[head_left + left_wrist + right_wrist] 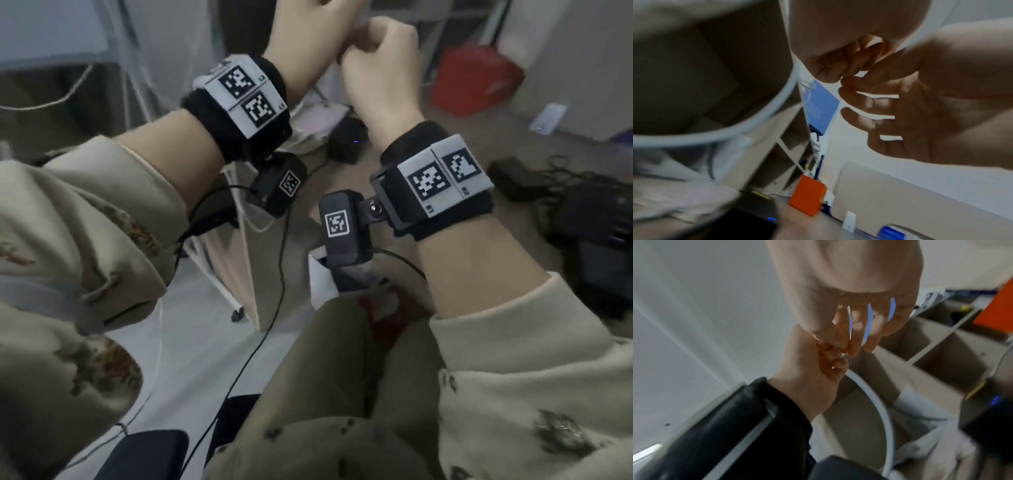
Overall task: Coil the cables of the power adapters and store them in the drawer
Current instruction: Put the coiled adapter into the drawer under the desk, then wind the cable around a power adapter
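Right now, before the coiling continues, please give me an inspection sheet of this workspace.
Surface: floor, brown.
Job's things: white cable looped in the air; black adapters lie tangled on the floor; drawer not identified.
Clutter: red box, black device with blue light.
Grips: left grip grips the cable; right grip meets it, hold unclear.
Cables: black lead hangs below the wrists.
Surroundings: wooden shelves, pale wall.

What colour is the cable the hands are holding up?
White. The cable shows best in the right wrist view, curving down from the left hand.
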A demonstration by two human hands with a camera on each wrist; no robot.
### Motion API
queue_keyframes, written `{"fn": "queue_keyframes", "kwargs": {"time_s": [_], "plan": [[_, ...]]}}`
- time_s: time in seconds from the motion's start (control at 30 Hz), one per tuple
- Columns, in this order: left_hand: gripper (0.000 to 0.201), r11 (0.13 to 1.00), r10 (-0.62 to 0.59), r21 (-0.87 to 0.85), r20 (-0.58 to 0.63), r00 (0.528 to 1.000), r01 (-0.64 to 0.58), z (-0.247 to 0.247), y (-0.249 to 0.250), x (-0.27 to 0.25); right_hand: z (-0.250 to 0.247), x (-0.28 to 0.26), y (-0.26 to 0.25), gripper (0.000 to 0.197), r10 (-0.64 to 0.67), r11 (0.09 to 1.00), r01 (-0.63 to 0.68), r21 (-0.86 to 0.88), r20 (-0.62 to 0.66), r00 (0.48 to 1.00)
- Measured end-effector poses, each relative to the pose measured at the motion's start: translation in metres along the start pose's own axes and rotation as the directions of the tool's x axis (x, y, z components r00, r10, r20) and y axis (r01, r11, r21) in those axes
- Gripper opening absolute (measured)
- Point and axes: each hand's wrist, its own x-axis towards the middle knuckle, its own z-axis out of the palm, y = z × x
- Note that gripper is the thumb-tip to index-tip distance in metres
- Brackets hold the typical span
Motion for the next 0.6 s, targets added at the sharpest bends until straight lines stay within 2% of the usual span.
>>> {"fn": "queue_keyframes", "kwargs": {"time_s": [0.07,0.13,0.17,0.33,0.47,0.6], "plan": [[0.040,0.985,0.162,-0.083,0.130,0.978,-0.152,0.039,-0.002,-0.003,-0.036,0.009,0.013,0.019,0.037,0.998,-0.039,-0.042,-0.058,0.998],[0.043,0.985,0.173,-0.029,0.208,0.963,-0.171,0.081,0.010,-0.011,-0.072,0.014,0.026,0.017,0.064,0.992,-0.075,-0.103,-0.108,0.992],[0.046,0.982,0.186,-0.058,0.221,0.958,-0.177,0.103,0.016,-0.012,-0.091,0.016,0.032,0.017,0.075,0.986,-0.093,-0.137,-0.129,0.989],[0.046,0.978,0.170,-0.171,0.327,0.930,-0.119,0.190,0.017,-0.021,-0.171,0.023,0.064,0.023,0.145,0.947,-0.202,-0.248,-0.229,0.963],[0.047,0.979,0.129,-0.199,0.416,0.900,-0.049,0.251,0.011,-0.031,-0.218,0.028,0.097,0.019,0.206,0.915,-0.291,-0.278,-0.299,0.932],[0.052,0.985,0.060,-0.168,0.487,0.872,0.026,0.299,0.003,-0.030,-0.247,0.038,0.127,0.014,0.312,0.897,-0.389,-0.211,-0.320,0.895]]}}
